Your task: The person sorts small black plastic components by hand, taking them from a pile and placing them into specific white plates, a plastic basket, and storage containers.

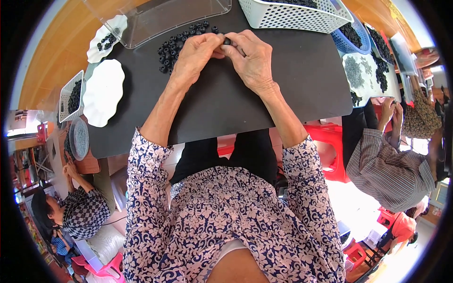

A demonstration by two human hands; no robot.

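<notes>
Over the far side of the dark table [222, 99], my two hands meet at the fingertips. My right hand [253, 59] pinches a small round black part [227, 41] between thumb and fingers. My left hand [196, 54] is closed too, its fingertips pressed up against that part; what exactly they grip is hidden. Just beyond and left of my left hand lies a loose pile of small round black parts [172, 46], several with a hole in the middle.
A clear plastic bin [165, 23] and a white perforated basket [297, 20] holding black pieces stand at the far edge. White wavy-edged plates [104, 92] lie left. A blue basket [351, 37] is far right. Co-workers sit on both sides, one in a striped shirt [391, 170].
</notes>
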